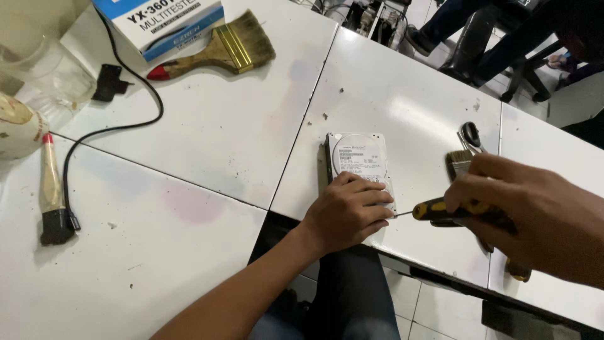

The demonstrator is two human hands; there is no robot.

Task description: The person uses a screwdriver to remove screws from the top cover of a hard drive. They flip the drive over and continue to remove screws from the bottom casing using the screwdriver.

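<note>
While the left hand (348, 212) lies flat, fingers together, pinning down the hard drive (357, 157), the right hand (535, 211) just beside it is wrapped around a yellow-black screwdriver (450, 209), tip at the drive's edge. Beyond it sit scissors (470, 135).

yellow-black screwdriver (454, 211), silver hard drive (356, 155)

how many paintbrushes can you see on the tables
3: a wide brush by the box at top, a dark one at far left, another partly hidden behind the right hand.
</note>
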